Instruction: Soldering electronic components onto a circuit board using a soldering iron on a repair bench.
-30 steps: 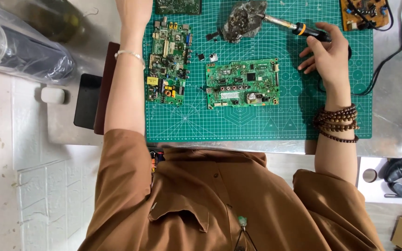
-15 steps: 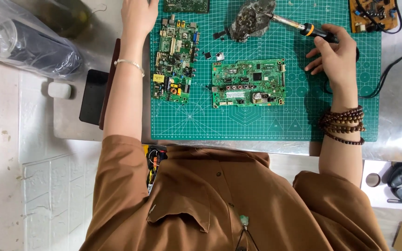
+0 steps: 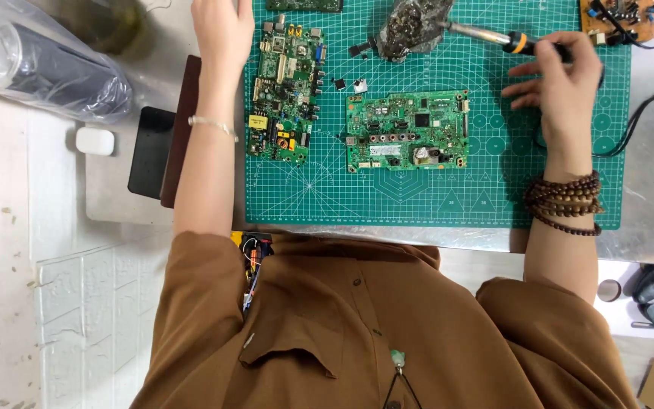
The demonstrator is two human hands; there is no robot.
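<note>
My right hand [image 3: 562, 72] lies over the dark handle of a soldering iron [image 3: 486, 35], fingers curled around it; the orange collar and metal shaft stick out to the left, with the tip in a wad of metal cleaning wool [image 3: 406, 26]. A green circuit board [image 3: 406, 130] lies flat on the green cutting mat [image 3: 418, 201], left of and below that hand. My left hand [image 3: 221, 26] reaches to the frame's top, just left of a second, upright green circuit board [image 3: 285, 95]; its fingertips are cut off. Two small loose parts [image 3: 350, 83] lie between the boards.
A brown circuit board with wires [image 3: 618, 15] sits at the mat's top right, and a black cable [image 3: 645, 106] runs down its right side. Left of the mat are a dark phone [image 3: 149, 151], a white case [image 3: 94, 141] and a bagged dark roll [image 3: 47, 68].
The view has shifted slightly. My left hand has moved a little farther up, past the frame's top. My right hand stays on the iron's handle.
</note>
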